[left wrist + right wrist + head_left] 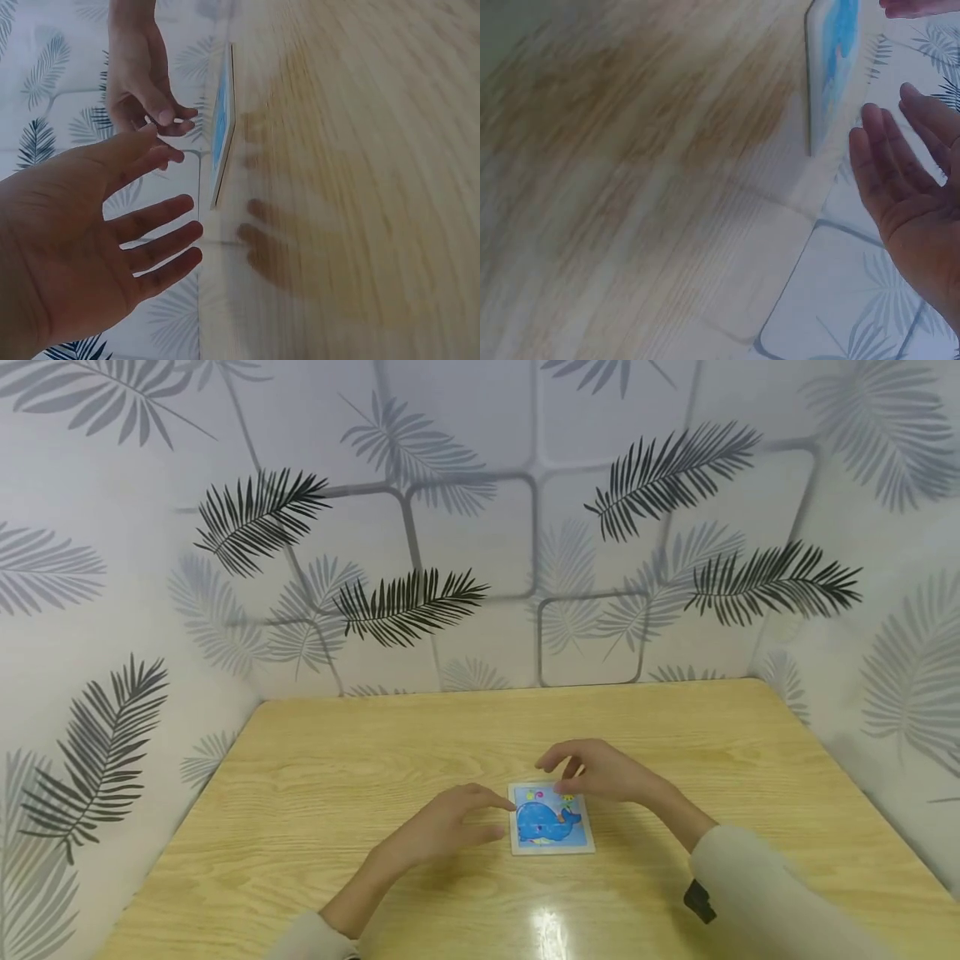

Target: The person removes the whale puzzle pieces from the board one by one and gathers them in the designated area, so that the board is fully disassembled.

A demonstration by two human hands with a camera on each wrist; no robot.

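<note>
A: What does the left hand (450, 822) have hold of?

B: Nothing. Its fingers are spread and nearly straight, with air between them, and the left wrist view shows a gap between the fingertips and the board's edge.

A: And the right hand (600, 770)?

B: Empty too. Its fingers are loosely bent in the head view, and the right wrist view shows the palm open and the fingers apart from the board.

A: Where is this board, then?

B: The picture board (551, 842) lies flat between the two hands, the left at its left edge, the right above its far right corner. It has a pale border and a blue whale (538, 821) on a light blue ground, the tail to the right.

A: What carries it?

B: A wood-grained table (337, 777), with a bright patch of glare (551, 933) on the near side of the board.

A: Anything farther out?

B: Pale sleeves (772, 893) cover both forearms, and a small dark object (699, 902) sits by the right one. Behind the table, a pale wall (480, 543) bears grey and black leaf prints and rounded outlines.
</note>
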